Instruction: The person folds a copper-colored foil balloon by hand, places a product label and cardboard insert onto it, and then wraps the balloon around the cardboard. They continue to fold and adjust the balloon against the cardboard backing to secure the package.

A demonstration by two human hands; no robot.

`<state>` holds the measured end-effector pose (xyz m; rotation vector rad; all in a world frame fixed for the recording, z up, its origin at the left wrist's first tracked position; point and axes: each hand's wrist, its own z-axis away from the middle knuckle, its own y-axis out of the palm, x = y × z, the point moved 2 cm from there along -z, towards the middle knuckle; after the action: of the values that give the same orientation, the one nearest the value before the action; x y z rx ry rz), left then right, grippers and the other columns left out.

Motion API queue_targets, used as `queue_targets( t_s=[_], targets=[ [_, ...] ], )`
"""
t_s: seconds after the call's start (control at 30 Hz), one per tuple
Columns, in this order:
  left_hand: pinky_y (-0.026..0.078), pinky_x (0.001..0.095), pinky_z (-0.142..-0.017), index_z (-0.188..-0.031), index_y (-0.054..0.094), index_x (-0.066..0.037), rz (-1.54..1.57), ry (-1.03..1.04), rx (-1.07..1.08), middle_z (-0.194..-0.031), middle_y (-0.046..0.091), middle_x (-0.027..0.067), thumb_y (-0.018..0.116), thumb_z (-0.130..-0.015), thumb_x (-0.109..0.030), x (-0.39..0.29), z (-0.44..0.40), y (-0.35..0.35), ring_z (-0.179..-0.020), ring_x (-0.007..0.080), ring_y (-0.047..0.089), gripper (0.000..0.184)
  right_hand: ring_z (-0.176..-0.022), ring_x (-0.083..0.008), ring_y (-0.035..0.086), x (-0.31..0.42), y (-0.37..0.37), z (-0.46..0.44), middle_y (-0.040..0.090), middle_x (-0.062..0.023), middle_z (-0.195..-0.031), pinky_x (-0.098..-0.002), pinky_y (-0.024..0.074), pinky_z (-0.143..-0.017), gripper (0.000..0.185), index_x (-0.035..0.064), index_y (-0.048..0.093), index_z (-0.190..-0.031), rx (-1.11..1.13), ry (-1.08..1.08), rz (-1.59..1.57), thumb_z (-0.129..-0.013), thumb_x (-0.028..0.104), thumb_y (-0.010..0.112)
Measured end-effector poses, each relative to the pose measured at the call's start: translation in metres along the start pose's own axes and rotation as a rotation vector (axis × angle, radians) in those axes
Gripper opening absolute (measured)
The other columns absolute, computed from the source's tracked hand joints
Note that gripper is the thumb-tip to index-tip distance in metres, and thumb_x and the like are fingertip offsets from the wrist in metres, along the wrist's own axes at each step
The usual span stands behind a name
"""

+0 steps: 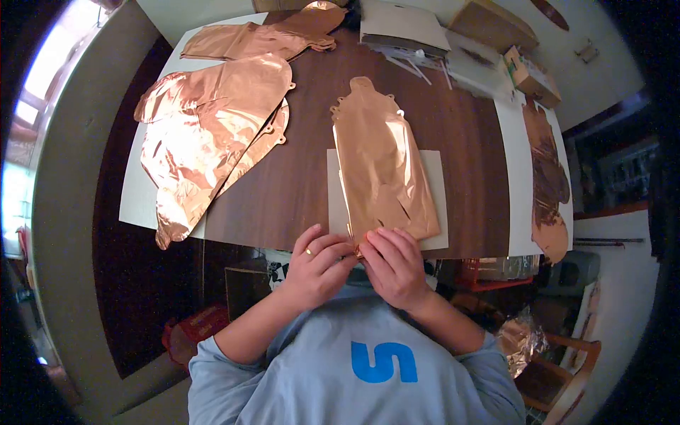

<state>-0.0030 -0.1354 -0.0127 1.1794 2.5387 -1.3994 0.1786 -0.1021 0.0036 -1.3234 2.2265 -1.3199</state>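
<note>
A flat rose-gold foil balloon (375,163) lies lengthwise before me, its sides folded in and its small tabs at the far end. It rests on a white sheet (435,173). My left hand (319,267), with a ring on one finger, pinches the balloon's near left corner. Right beside it, my right hand (393,268) has its fingers closed on the same near edge, the fingertips of both hands almost meeting. The bit of foil between the fingers is mostly hidden.
More flat foil balloons (205,127) overlap on the table's left, with another pile (262,39) behind. A narrow folded foil piece (545,184) lies at the right edge. White boxes (404,28) and thin white sticks (418,71) are at the back. A wooden chair (574,375) stands lower right.
</note>
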Motion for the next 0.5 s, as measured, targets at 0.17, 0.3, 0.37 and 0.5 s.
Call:
queue_targets(
  t_s=[0.17, 0.3, 0.37, 0.5],
  targets=[
    [0.035, 0.0508, -0.107, -0.095, 0.068, -0.014, -0.032, -0.148, -0.023, -0.104, 0.066, 0.0028, 0.079, -0.070, -0.016, -0.006, -0.007, -0.009, -0.108, 0.0260, 0.060, 0.027, -0.110, -0.0273, 0.060, -0.001, 0.002, 0.003, 0.066, -0.0111, -0.115, -0.0431, 0.0485, -0.096, 0.025, 0.0036, 0.070, -0.106, -0.013, -0.023, 0.007, -0.083, 0.013, 0.069],
    [0.036, 0.0511, -0.106, -0.095, 0.068, -0.014, 0.005, -0.169, -0.010, -0.105, 0.067, 0.0031, 0.079, -0.071, -0.015, -0.006, -0.007, -0.009, -0.108, 0.0265, 0.060, 0.027, -0.109, -0.0265, 0.061, -0.001, 0.003, 0.005, 0.066, -0.0107, -0.113, -0.0420, 0.0491, -0.093, 0.024, 0.0034, 0.071, -0.104, -0.020, -0.061, 0.033, -0.083, 0.014, 0.067],
    [0.038, 0.0508, -0.103, -0.096, 0.068, -0.014, 0.038, -0.180, -0.004, -0.105, 0.067, 0.0035, 0.078, -0.071, -0.015, -0.006, -0.009, -0.010, -0.108, 0.0268, 0.060, 0.027, -0.108, -0.0260, 0.061, -0.001, 0.003, 0.006, 0.067, -0.0104, -0.113, -0.0417, 0.0493, -0.092, 0.023, 0.0032, 0.071, -0.104, -0.022, -0.080, 0.049, -0.083, 0.014, 0.067],
    [0.043, 0.0484, -0.095, -0.098, 0.068, -0.013, 0.141, -0.252, 0.016, -0.107, 0.067, 0.0044, 0.079, -0.069, -0.016, -0.003, -0.010, -0.011, -0.107, 0.0279, 0.061, 0.031, -0.103, -0.0256, 0.062, -0.001, 0.005, 0.004, 0.067, -0.0095, -0.110, -0.0412, 0.0490, -0.090, 0.025, 0.0030, 0.070, -0.104, -0.033, -0.097, 0.043, -0.080, 0.012, 0.070]
  ],
)
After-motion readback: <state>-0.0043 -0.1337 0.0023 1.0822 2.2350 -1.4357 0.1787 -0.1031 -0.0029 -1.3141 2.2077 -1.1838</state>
